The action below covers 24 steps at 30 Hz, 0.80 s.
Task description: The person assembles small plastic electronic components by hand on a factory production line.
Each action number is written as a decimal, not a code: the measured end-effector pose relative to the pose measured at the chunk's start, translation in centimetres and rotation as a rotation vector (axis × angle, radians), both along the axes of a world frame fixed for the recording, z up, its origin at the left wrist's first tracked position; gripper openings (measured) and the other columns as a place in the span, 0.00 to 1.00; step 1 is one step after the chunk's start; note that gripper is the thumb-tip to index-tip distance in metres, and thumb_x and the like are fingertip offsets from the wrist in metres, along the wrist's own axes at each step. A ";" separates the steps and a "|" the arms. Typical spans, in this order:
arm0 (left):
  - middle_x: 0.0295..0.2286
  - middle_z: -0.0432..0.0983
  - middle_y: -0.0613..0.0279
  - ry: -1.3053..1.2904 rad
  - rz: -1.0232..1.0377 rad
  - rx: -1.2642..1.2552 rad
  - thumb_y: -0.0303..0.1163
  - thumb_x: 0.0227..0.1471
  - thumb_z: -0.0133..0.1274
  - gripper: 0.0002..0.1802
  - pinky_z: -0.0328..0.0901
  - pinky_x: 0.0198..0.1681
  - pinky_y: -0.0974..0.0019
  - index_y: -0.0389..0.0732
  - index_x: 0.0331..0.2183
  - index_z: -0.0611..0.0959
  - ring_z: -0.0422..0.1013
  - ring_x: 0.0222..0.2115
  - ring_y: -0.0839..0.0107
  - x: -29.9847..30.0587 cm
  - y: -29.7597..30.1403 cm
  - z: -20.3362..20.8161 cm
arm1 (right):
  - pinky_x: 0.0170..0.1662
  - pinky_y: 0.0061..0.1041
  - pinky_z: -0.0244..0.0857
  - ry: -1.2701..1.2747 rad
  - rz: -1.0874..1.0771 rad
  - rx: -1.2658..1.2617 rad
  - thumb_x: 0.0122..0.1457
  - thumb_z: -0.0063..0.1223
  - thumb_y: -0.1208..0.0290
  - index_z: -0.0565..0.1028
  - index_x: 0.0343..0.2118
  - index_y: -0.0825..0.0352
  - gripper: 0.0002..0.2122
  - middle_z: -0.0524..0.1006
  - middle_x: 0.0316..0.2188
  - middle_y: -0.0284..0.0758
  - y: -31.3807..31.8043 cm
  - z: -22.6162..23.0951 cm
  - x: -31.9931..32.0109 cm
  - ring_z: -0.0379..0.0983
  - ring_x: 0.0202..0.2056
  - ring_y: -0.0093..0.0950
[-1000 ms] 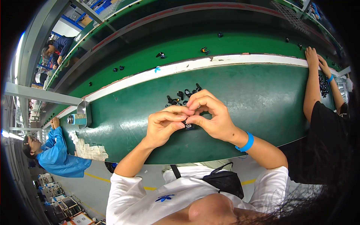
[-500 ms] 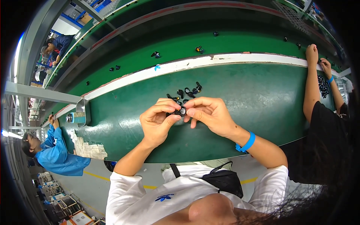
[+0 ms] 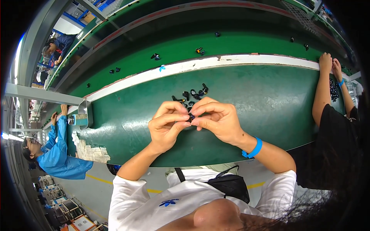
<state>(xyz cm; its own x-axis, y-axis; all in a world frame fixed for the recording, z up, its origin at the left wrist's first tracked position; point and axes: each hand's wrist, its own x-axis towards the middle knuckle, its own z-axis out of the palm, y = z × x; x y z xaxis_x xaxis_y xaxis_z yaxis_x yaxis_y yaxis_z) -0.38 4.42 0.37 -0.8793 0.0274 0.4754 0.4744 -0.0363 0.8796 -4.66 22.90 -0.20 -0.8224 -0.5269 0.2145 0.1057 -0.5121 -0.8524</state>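
— Green matting is covering the long workbench [image 3: 269, 115], with a white strip [image 3: 231, 63] running along its far edge and a second green belt [image 3: 239, 42] lying beyond that. What are the hands doing?

— Both are meeting over the bench, just in front of the person's chest. The left hand [image 3: 166, 127] and the right hand [image 3: 216, 121] are pinching one small black part [image 3: 190, 117] between their fingertips, fingers curled in tight around it.

— Is the part resting on the mat?

— No, it is sitting up in the fingers, clear of the surface. Just behind the hands, a little heap of similar black parts [image 3: 190, 94] is lying on the mat.

— Anything on the right wrist?

— A blue band [image 3: 253, 148] is circling it.

— Who else is nearby?

— A person in a blue coat [image 3: 58, 154] is leaning at the left end, near a metal tray [image 3: 83, 113]. On the right, someone in black [image 3: 335, 142] is reaching both arms onto the bench. A few more small parts [image 3: 156, 56] are lying scattered on the far belt.
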 end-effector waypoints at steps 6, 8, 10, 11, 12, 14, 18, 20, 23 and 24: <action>0.36 0.75 0.54 0.006 -0.024 0.067 0.16 0.46 0.62 0.09 0.72 0.40 0.65 0.35 0.33 0.83 0.74 0.37 0.64 0.0 -0.2 -0.4 | 0.35 0.23 0.77 -0.026 0.056 -0.071 0.54 0.55 0.89 0.78 0.38 0.74 0.09 0.72 0.41 0.42 -0.1 -0.2 0.1 0.75 0.37 0.28; 0.35 0.76 0.53 0.092 0.009 -0.017 0.16 0.45 0.62 0.10 0.72 0.39 0.64 0.35 0.33 0.83 0.74 0.37 0.63 -0.1 -0.3 -0.7 | 0.35 0.23 0.76 -0.059 0.076 -0.088 0.54 0.55 0.89 0.77 0.38 0.74 0.09 0.72 0.42 0.43 0.0 0.3 0.2 0.75 0.37 0.28; 0.35 0.75 0.53 0.137 0.008 -0.091 0.18 0.46 0.62 0.11 0.71 0.39 0.63 0.37 0.34 0.81 0.73 0.37 0.62 -0.2 -0.7 -0.6 | 0.35 0.24 0.76 -0.091 0.095 -0.105 0.55 0.55 0.89 0.77 0.38 0.75 0.09 0.72 0.42 0.43 -0.1 0.4 0.3 0.75 0.37 0.28; 0.35 0.75 0.54 0.182 0.007 -0.166 0.20 0.47 0.62 0.12 0.70 0.39 0.61 0.39 0.35 0.80 0.72 0.37 0.61 -0.2 -0.8 -0.5 | 0.36 0.24 0.76 -0.102 0.082 -0.110 0.55 0.54 0.88 0.77 0.39 0.75 0.09 0.72 0.42 0.43 -0.2 0.4 0.5 0.75 0.37 0.28; 0.35 0.75 0.54 0.182 0.007 -0.166 0.20 0.47 0.62 0.12 0.70 0.39 0.61 0.39 0.35 0.80 0.72 0.37 0.61 -0.3 -0.8 -0.4 | 0.36 0.24 0.76 -0.113 0.069 -0.114 0.55 0.54 0.88 0.77 0.39 0.75 0.09 0.72 0.42 0.43 -0.2 0.3 0.6 0.75 0.36 0.28; 0.34 0.76 0.54 0.233 0.007 -0.178 0.20 0.47 0.62 0.11 0.70 0.39 0.61 0.39 0.34 0.80 0.73 0.36 0.60 -0.4 -0.6 -0.1 | 0.36 0.24 0.76 -0.090 0.061 -0.093 0.55 0.54 0.89 0.76 0.39 0.76 0.09 0.72 0.41 0.44 -0.2 0.2 0.7 0.75 0.36 0.28; 0.33 0.76 0.54 0.279 0.042 -0.212 0.19 0.46 0.62 0.11 0.71 0.38 0.60 0.39 0.34 0.80 0.73 0.36 0.59 -0.4 -0.6 0.0 | 0.36 0.24 0.77 0.052 -0.009 -0.038 0.53 0.55 0.90 0.76 0.39 0.77 0.10 0.73 0.41 0.44 -0.3 0.3 0.7 0.76 0.36 0.29; 0.33 0.76 0.54 0.308 0.049 -0.245 0.19 0.46 0.62 0.11 0.71 0.39 0.60 0.39 0.34 0.80 0.73 0.37 0.59 -0.4 -0.7 0.0 | 0.36 0.24 0.77 0.105 -0.029 -0.016 0.53 0.55 0.91 0.76 0.39 0.77 0.10 0.73 0.41 0.45 -0.2 0.5 0.8 0.76 0.36 0.29; 0.32 0.77 0.54 0.325 0.042 -0.266 0.19 0.46 0.62 0.10 0.71 0.38 0.60 0.39 0.33 0.80 0.73 0.36 0.58 -0.4 -0.9 0.2 | 0.36 0.24 0.78 0.140 -0.050 0.009 0.52 0.56 0.91 0.77 0.38 0.77 0.10 0.73 0.40 0.45 -0.2 0.7 0.9 0.77 0.35 0.29; 0.32 0.77 0.54 0.324 0.044 -0.267 0.19 0.46 0.62 0.10 0.71 0.38 0.60 0.39 0.33 0.80 0.73 0.36 0.58 -0.4 -0.9 0.2 | 0.36 0.24 0.78 0.122 -0.049 0.010 0.52 0.56 0.91 0.77 0.37 0.77 0.10 0.73 0.40 0.46 -0.2 0.7 0.9 0.77 0.34 0.29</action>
